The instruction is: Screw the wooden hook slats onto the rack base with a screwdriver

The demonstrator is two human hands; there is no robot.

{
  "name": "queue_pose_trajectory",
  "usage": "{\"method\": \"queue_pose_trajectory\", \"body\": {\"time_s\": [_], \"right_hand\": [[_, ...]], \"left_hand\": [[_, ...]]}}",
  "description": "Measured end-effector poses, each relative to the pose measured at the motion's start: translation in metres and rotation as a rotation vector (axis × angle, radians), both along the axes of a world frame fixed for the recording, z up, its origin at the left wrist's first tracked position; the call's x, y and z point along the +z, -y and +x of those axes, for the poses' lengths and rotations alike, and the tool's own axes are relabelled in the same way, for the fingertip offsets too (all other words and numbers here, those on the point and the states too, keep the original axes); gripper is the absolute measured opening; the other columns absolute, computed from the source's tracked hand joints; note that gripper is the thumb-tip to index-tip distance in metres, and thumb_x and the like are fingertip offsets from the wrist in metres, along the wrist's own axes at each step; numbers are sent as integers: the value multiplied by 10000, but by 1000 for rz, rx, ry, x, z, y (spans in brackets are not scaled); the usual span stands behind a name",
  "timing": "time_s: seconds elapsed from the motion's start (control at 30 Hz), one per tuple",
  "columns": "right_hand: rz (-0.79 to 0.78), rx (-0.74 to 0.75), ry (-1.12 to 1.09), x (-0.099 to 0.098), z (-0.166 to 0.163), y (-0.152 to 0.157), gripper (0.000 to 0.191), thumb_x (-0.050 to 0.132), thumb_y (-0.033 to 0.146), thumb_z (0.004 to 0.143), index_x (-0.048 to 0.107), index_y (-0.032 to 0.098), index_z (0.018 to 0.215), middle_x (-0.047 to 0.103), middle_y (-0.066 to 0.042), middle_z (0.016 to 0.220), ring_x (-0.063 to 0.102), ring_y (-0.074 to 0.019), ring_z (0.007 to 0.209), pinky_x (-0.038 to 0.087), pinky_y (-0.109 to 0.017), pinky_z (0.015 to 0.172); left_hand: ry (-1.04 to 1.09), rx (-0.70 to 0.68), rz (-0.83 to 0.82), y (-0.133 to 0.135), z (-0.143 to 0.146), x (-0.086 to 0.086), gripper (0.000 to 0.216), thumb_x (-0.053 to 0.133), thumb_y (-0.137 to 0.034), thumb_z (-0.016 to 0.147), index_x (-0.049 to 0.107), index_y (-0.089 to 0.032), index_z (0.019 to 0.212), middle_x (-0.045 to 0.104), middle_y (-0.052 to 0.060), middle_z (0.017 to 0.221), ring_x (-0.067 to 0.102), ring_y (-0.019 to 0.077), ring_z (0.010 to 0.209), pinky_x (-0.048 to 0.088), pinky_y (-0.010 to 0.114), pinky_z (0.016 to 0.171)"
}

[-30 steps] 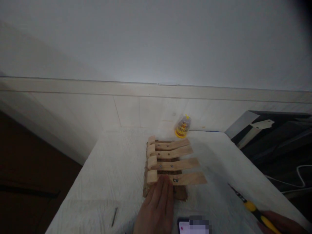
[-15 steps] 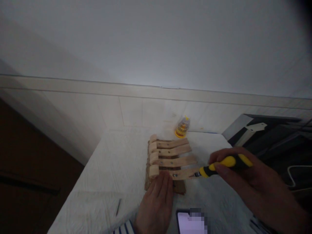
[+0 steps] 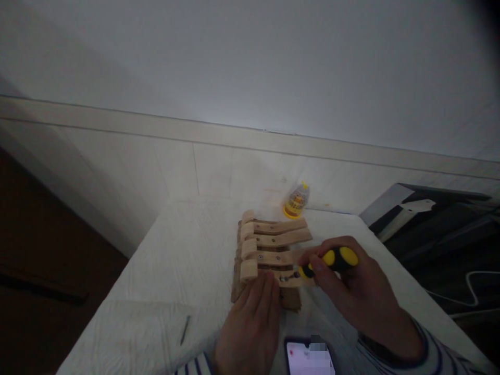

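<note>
A yellow-and-black screwdriver [image 3: 340,258] is gripped in my right hand [image 3: 357,291], its shaft angled down to the left. The tip meets a screw on the nearest of several pale wooden strips [image 3: 289,279]. These strips, rounded at their left ends, lie in a row across a brown board [image 3: 291,300]. My left hand [image 3: 253,323] lies flat with fingers stretched out together, pressing on the left part of the nearest strip and the board's near edge. Screw heads show on the other strips.
A clear container with a yellow base [image 3: 296,202] stands by the wall. Near me lies a phone [image 3: 308,359], and a thin metal bit [image 3: 185,329] rests at left on the white-covered table [image 3: 156,281]. Dark panels [image 3: 441,234] lean at right.
My right hand has moved left with the screwdriver, bringing its tip from the strip's right end to the screw. My left hand stays on the strip. The view has shifted slightly.
</note>
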State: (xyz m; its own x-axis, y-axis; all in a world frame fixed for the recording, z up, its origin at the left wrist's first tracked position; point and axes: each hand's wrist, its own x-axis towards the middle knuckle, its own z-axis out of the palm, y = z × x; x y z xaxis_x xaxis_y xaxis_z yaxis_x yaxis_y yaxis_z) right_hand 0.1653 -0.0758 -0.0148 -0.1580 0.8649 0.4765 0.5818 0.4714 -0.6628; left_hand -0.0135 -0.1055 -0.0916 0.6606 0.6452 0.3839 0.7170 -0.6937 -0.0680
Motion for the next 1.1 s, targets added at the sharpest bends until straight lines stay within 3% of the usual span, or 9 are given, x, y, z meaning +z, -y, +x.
{"method": "queue_pose_trajectory", "body": {"time_s": [1.1], "right_hand": [[-70,5,91,-3,-3,-1,109,528,312,860,456,242,903,671,-7,741,657,-153,640,510,-224,527]], "left_hand": [[-1,19,-5,2,1,-3,375,338,-133,898,485,-19,1224,500,177,1294,467,270,1196,430,366,951]]}}
